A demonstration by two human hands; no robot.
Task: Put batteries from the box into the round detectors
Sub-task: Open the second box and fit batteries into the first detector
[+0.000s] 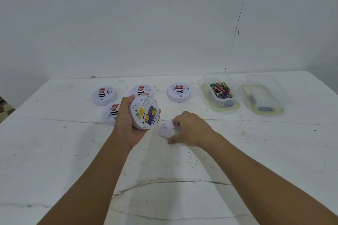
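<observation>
Near the middle of the surface, the left hand holds a detector with batteries inside. The right hand grabs its cover. Four detectors wait; the box stays far right.

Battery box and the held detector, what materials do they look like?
Battery box: clear, glossy rigid plastic by the look; the batteries show through its walls. Held detector: white, smooth moulded plastic with a slight sheen, probably; printed paper-like labels on its back. The left hand holds it.
</observation>
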